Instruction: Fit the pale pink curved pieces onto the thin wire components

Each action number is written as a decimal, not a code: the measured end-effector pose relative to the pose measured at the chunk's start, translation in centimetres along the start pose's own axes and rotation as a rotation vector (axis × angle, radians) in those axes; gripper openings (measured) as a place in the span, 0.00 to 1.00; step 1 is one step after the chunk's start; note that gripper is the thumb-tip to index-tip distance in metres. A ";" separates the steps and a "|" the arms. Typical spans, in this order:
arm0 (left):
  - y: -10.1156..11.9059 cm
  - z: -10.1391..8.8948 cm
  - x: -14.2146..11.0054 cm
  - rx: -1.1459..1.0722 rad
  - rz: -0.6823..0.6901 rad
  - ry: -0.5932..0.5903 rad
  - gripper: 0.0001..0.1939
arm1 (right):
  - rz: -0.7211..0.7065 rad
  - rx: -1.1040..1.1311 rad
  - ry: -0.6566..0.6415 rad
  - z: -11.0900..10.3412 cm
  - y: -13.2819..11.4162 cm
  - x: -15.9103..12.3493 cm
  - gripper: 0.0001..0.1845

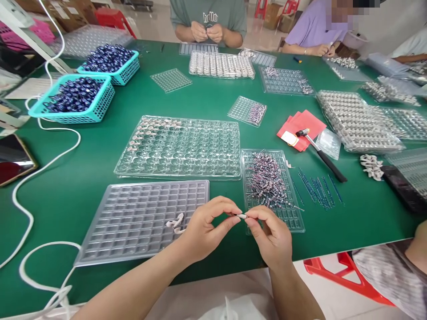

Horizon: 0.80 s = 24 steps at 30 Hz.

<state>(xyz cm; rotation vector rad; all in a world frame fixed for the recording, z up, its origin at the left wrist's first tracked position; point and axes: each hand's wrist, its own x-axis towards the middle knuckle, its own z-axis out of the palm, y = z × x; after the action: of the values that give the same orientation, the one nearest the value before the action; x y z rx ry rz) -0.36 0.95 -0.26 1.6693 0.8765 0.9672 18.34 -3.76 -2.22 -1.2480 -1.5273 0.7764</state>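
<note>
Between the fingertips of my left hand (208, 226) and my right hand (271, 235) is a small white plastic piece (242, 216); both hands pinch it, and the fingers hide most of it. A few white earphone-shaped shells (175, 222) lie beside my left wrist on a grey compartment tray (133, 222). Just past my right hand, a clear tray (296, 218) bears a heap of small thin-wired components (267, 178). Behind my hands stands a larger clear tray (187, 146), with white shells in its upper left cells.
Two turquoise baskets (103, 102) of dark blue parts stand at the far left. A small hammer (322, 153) lies by red packets (300, 124) on the right, near blue strips (316, 191) and a black phone (403, 189). A white cable (25, 195) loops along the left. Co-workers sit opposite.
</note>
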 end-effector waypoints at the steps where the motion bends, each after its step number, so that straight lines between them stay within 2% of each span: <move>1: 0.0 0.0 0.0 0.010 0.037 0.011 0.07 | -0.003 0.004 -0.001 0.0 -0.1 0.0 0.09; 4: -0.2 0.2 0.0 0.032 0.114 0.034 0.09 | -0.021 0.022 0.001 0.0 -0.1 0.1 0.10; 7: -0.2 0.2 -0.1 0.036 0.133 0.040 0.09 | -0.071 0.039 0.005 0.1 0.2 0.1 0.13; 13: 0.3 0.3 0.0 0.020 0.124 0.049 0.07 | -0.155 0.028 0.012 0.2 0.5 -0.2 0.19; 24: 0.1 0.4 -0.1 0.013 0.065 0.052 0.05 | -0.285 -0.120 0.028 0.3 0.1 0.1 0.21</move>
<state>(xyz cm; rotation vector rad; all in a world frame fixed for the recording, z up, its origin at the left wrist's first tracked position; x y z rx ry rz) -0.04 0.71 -0.22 1.6992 0.8696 1.0554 18.15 -3.60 -2.39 -1.0898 -1.7029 0.4866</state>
